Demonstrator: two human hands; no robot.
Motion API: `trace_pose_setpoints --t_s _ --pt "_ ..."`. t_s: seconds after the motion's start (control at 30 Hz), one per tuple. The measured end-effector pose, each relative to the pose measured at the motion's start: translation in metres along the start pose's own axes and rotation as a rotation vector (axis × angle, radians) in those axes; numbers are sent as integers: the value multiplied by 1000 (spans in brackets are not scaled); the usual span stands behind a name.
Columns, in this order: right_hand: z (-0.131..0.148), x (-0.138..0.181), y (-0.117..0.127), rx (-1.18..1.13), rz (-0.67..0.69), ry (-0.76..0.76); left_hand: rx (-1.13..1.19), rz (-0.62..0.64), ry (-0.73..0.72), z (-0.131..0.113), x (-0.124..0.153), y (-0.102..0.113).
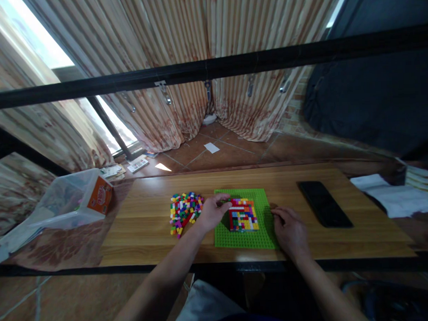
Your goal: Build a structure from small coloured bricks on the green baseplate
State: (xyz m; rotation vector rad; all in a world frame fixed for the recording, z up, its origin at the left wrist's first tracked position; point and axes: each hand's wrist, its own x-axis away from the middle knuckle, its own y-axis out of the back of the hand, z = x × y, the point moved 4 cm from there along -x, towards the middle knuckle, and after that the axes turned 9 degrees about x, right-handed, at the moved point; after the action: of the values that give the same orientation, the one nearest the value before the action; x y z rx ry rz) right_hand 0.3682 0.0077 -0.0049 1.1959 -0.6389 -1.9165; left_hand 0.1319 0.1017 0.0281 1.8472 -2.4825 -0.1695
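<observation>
A green studded baseplate (266,219) lies on the wooden board, with a square block of many-coloured toy bricks (245,218) built on it. My left hand (216,210) is over the block's upper left corner, its thumb and fingers pinched together at the edge. Whatever is between those fingertips is too small to make out. On the baseplate's right edge, my right hand (290,228) rests with its fingers curled and pressed together; what they grip, if anything, is hidden. Left of the baseplate lies a heap of loose small bricks (184,211) in mixed colours.
A black phone or tablet (324,204) lies on the wooden board (142,220) at the right. Beyond the left end stands a clear plastic box (72,200) with an orange label. White papers (393,197) are at the far right. A black rail (196,71) crosses before the curtains.
</observation>
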Motion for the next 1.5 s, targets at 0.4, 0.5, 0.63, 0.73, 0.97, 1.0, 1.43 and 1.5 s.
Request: trace_pose_setpoints --t_s 0.4,0.5,0.63,0.73,0.97,1.0,1.43,1.5 --pt "-1 1 -1 9 -10 13 425 -52 318 0 3 -11" --pt "-2 1 -2 13 -1 8 409 -60 298 2 1 -13" --pt "-3 1 -3 5 -6 1 401 -75 267 4 -1 -15" --pt "-4 2 -4 2 -8 8 414 -70 252 5 0 -15" --pt "-2 1 -3 10 -13 32 465 -20 257 7 0 -11" --pt "-2 0 -3 9 -16 35 472 -21 262 8 0 -10" --pt "-5 0 -3 44 1 46 290 -98 166 13 -2 -19" --pt "-5 1 -3 45 -3 41 246 -118 135 14 -1 -20"
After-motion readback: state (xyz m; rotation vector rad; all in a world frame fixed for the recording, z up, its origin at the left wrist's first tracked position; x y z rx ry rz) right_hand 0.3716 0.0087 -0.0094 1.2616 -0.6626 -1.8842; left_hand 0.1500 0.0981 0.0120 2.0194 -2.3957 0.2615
